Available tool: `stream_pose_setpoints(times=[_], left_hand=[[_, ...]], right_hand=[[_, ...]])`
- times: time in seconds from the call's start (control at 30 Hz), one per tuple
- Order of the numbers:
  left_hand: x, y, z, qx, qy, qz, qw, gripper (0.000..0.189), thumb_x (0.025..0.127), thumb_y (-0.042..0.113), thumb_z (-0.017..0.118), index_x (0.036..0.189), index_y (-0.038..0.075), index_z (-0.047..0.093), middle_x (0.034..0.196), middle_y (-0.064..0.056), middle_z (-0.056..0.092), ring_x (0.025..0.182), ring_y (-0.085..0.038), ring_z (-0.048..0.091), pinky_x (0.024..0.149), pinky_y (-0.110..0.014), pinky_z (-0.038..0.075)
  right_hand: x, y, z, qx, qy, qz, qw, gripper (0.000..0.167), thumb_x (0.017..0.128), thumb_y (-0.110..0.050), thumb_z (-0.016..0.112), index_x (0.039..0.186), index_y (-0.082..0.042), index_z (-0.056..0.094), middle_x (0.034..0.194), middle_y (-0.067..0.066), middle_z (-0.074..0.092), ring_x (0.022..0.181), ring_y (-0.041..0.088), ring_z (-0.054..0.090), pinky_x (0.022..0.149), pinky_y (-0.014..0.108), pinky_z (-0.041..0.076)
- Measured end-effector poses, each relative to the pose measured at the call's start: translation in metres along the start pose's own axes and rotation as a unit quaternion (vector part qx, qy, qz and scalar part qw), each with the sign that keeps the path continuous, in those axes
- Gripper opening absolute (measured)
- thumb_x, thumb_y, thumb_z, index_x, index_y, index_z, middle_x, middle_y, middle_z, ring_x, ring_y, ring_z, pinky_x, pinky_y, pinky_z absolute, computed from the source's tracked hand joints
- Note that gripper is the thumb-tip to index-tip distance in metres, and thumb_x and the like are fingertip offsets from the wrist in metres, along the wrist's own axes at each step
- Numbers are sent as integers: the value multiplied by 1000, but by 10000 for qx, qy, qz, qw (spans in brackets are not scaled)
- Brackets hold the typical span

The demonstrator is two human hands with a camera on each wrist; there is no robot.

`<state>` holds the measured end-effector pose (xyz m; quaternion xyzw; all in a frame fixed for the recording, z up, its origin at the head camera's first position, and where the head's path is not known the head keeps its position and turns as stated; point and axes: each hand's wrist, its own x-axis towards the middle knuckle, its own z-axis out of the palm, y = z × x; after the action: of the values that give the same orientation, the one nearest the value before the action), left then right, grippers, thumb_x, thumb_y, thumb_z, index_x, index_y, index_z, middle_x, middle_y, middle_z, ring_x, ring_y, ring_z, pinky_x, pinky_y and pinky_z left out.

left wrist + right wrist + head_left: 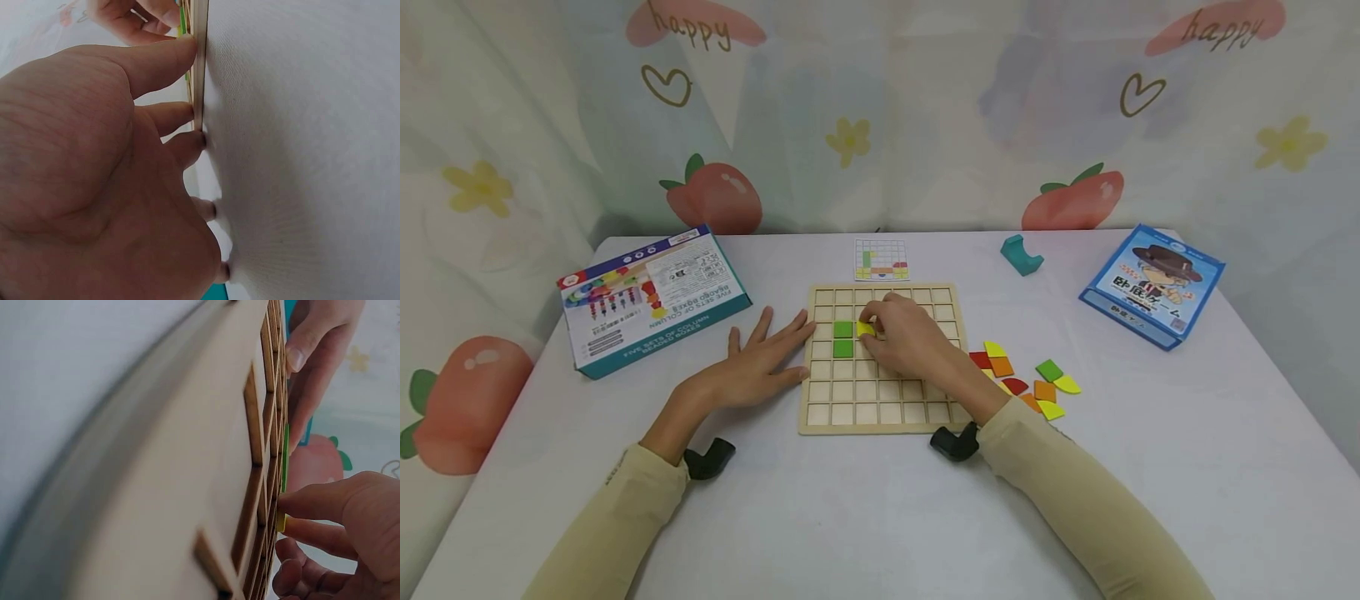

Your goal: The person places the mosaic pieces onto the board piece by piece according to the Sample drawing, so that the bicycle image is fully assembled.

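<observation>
A wooden grid board point(818, 414) lies flat on the table. Two green square tiles point(843, 348) fill neighbouring cells, one above the other, in its left part. My right hand point(910, 335) reaches over the board and pinches a yellow tile point(865, 328) between thumb and fingers, beside the upper green tile. In the right wrist view the yellow tile point(280, 523) sits at the grid surface under the fingertips. My left hand point(756, 364) lies with fingers spread at the board's left edge, thumb and fingertips touching the rim, as the left wrist view confirms.
Loose red, orange, yellow and green tiles point(1045, 390) lie right of the board. Behind it is a pattern card point(881, 259), with a teal curved block point(1021, 255) farther right. A bead-game box point(651, 300) stands left, a blue box point(1153, 286) right.
</observation>
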<state>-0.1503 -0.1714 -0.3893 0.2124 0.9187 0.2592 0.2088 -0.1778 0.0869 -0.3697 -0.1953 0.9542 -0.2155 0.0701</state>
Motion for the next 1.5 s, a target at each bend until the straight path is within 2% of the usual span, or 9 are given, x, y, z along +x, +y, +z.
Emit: stream_pose_setpoints(times=[1.03, 1.3, 1.5], left_hand=[[-1, 1, 1, -84, 67, 16, 9999, 72, 110, 36, 55, 171, 18, 21, 181, -8, 7, 163, -48, -21, 116, -84, -20], [-1, 0, 2, -104, 70, 13, 9999, 72, 110, 36, 55, 171, 19, 21, 181, -8, 6, 163, -49, -21, 116, -84, -20], [-1, 1, 2, -92, 90, 24, 9999, 72, 110, 36, 55, 171, 19, 22, 181, -7, 7, 163, -48, -21, 116, -84, -20]], right_hand=[[-1, 1, 2, 51, 4, 41, 10000, 30, 100, -27, 73, 124, -9, 75, 106, 9, 68, 93, 21, 63, 81, 36, 56], [-7, 4, -4, -19, 40, 95, 9999, 29, 101, -27, 70, 125, -11, 75, 100, 7, 65, 90, 22, 59, 78, 33, 50], [-16, 14, -10, -40, 149, 94, 9998, 30, 101, -27, 70, 125, -10, 75, 101, 8, 66, 90, 23, 59, 78, 35, 51]])
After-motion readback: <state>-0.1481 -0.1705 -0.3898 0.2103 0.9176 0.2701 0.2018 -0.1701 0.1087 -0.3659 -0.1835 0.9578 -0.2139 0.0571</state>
